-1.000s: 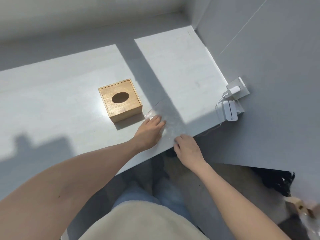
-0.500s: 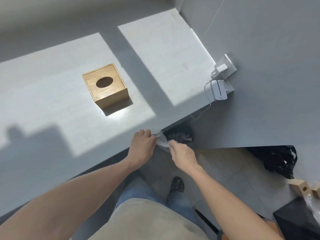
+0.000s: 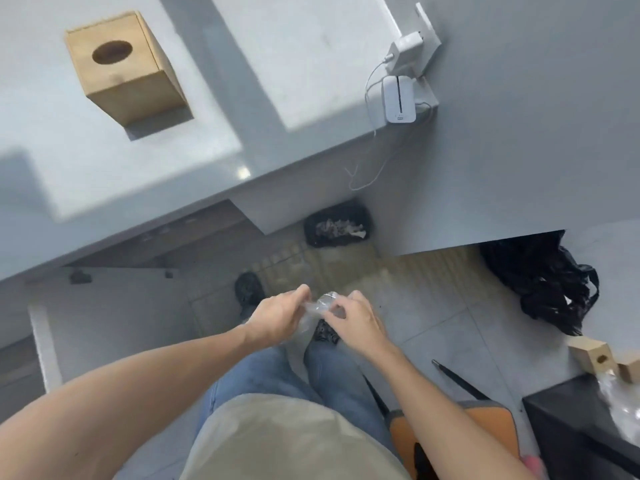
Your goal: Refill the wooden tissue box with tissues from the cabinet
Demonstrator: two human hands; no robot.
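Observation:
The wooden tissue box stands on the grey counter at the upper left, its oval top opening dark. My left hand and my right hand are together over the floor, below the counter's edge. Between them they pinch a crumpled piece of clear plastic wrap. No tissues are in view.
A black-lined waste bin with crumpled scraps sits on the floor under the counter. A white charger and cable hang at the wall socket. An open white cabinet door is at left. Black bag at right, orange stool below.
Both hands took the clear wrap off the counter and drew it down and back over the floor, scrunching it. My view has tilted down, so the box has shifted to the upper left.

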